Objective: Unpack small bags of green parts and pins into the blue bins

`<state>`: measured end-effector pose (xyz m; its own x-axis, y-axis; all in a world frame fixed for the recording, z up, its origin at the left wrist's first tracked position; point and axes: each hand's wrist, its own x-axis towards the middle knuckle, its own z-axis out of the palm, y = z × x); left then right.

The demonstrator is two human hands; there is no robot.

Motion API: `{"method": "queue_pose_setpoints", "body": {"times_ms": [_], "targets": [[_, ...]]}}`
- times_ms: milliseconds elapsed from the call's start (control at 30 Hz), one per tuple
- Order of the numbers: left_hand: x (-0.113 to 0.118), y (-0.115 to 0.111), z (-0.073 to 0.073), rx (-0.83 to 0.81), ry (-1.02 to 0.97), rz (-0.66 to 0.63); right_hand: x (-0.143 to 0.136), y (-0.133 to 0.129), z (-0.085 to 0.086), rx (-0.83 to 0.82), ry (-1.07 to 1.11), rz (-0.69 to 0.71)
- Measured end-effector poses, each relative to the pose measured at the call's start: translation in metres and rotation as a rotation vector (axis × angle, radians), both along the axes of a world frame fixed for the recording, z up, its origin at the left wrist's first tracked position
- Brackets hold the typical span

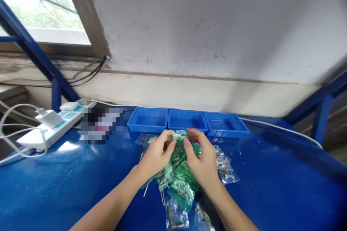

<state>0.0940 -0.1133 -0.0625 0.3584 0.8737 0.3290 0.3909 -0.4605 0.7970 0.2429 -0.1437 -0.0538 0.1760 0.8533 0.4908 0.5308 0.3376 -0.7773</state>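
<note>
My left hand and my right hand pinch opposite sides of a small plastic bag, clear with a greenish tint. Its contents are too small to make out. Both hands are closed, thumbs toward each other, just in front of the blue bins. Beneath them lies a heap of green plastic bags holding thin metal parts. Slim metal rods poke out at the heap's left. Clear bags with dark metal pieces lie around it, one bag on the right and another bag nearer me.
Three blue bins stand in a row along the wall. A white power strip with plugs and cables lies at the left, beside a pixelated object. Everything rests on a blue tabletop; a white cable runs along its back.
</note>
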Motion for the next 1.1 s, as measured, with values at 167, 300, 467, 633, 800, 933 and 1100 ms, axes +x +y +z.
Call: {"method": "queue_pose_setpoints", "body": {"times_ms": [167, 300, 467, 633, 800, 933, 1100], "targets": [[-0.003, 0.000, 0.001, -0.043, 0.040, -0.004, -0.002, -0.003, 0.000, 0.064, -0.105, -0.006], [-0.003, -0.002, 0.004, -0.049, 0.051, -0.015, -0.003, -0.004, 0.001, 0.129, -0.160, -0.005], [-0.001, -0.002, 0.004, -0.017, 0.061, -0.032, -0.001, -0.003, 0.000, 0.118, -0.155, -0.057], [0.000, -0.003, 0.002, -0.014, 0.057, -0.041, 0.000, 0.001, -0.002, 0.117, -0.147, -0.054], [0.001, -0.001, 0.004, 0.047, 0.036, 0.032, -0.001, -0.001, -0.004, 0.098, -0.137, -0.065], [-0.002, 0.004, 0.004, 0.081, -0.007, 0.055, -0.002, -0.003, -0.007, 0.042, -0.104, -0.065], [-0.006, 0.006, 0.003, 0.094, -0.049, 0.091, 0.000, -0.003, -0.011, 0.024, -0.104, -0.037]]}}
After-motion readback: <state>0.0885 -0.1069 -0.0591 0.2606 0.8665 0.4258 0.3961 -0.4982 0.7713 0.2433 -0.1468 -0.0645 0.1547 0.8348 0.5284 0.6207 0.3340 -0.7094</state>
